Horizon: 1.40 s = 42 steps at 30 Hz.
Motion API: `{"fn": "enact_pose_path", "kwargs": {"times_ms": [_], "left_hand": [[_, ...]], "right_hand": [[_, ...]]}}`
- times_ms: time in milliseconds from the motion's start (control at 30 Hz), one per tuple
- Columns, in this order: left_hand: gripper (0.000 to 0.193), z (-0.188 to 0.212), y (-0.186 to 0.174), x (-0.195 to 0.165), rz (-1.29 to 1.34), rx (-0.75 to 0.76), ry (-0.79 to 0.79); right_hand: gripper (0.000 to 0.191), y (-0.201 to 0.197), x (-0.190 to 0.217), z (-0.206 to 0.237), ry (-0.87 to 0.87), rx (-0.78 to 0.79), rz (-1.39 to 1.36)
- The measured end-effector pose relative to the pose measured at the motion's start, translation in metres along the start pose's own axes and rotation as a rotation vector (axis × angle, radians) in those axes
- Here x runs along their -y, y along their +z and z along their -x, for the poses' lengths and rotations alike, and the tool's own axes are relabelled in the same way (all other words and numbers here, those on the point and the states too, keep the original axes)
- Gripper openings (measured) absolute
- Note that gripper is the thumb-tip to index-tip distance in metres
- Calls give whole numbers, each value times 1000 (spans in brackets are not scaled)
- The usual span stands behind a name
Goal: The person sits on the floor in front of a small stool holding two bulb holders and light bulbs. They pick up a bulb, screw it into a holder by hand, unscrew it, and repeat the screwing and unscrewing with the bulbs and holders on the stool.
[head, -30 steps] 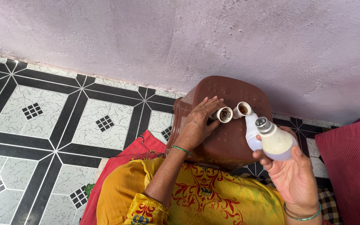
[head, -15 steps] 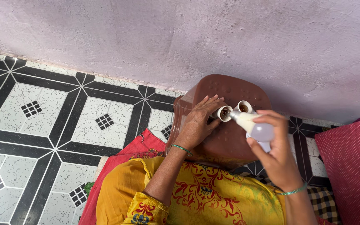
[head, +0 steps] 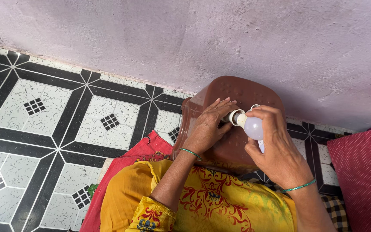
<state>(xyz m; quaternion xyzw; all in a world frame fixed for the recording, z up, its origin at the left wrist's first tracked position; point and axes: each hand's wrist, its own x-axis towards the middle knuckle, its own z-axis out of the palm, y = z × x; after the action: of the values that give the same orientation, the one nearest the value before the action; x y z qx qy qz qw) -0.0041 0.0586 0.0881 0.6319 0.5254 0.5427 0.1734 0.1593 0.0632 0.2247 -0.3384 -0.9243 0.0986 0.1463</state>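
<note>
A brown plastic stool stands against the wall in front of me. My left hand rests on its top, fingers around a small white socket piece. My right hand grips a white bulb, whose neck meets that socket piece. A second white socket piece peeks out just behind my right hand's fingers, mostly hidden.
A rough lilac wall rises behind the stool. The floor has black and white patterned tiles. A red cloth lies by my yellow-clad lap, and a dark red cushion sits at the right.
My right hand turned over and carried the bulb up and left, from beside the stool onto the socket piece held by my left hand. The left hand stayed in place.
</note>
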Motion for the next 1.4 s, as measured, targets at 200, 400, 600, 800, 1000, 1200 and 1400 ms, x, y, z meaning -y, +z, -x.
{"fn": "enact_pose_path", "kwargs": {"times_ms": [200, 400, 600, 800, 1000, 1200, 1400], "left_hand": [[54, -1, -1, -2, -6, -3, -6], [53, 0, 0, -2, -15, -10, -12], [56, 0, -2, -1, 3, -13, 3], [54, -1, 1, -1, 17, -9, -22], [54, -1, 0, -1, 27, -10, 9], [54, -1, -1, -2, 32, -14, 1], [53, 0, 1, -1, 11, -39, 9]], "right_hand": [[61, -9, -5, -12, 31, 83, -27], [63, 0, -13, -7, -16, 61, 41], [60, 3, -27, -4, -157, 39, 67], [59, 5, -42, -9, -234, 90, 46], [63, 9, -34, -5, -261, 43, 146], [66, 10, -20, -3, -157, -1, 48], [65, 16, -4, 4, -36, -107, 11]]}}
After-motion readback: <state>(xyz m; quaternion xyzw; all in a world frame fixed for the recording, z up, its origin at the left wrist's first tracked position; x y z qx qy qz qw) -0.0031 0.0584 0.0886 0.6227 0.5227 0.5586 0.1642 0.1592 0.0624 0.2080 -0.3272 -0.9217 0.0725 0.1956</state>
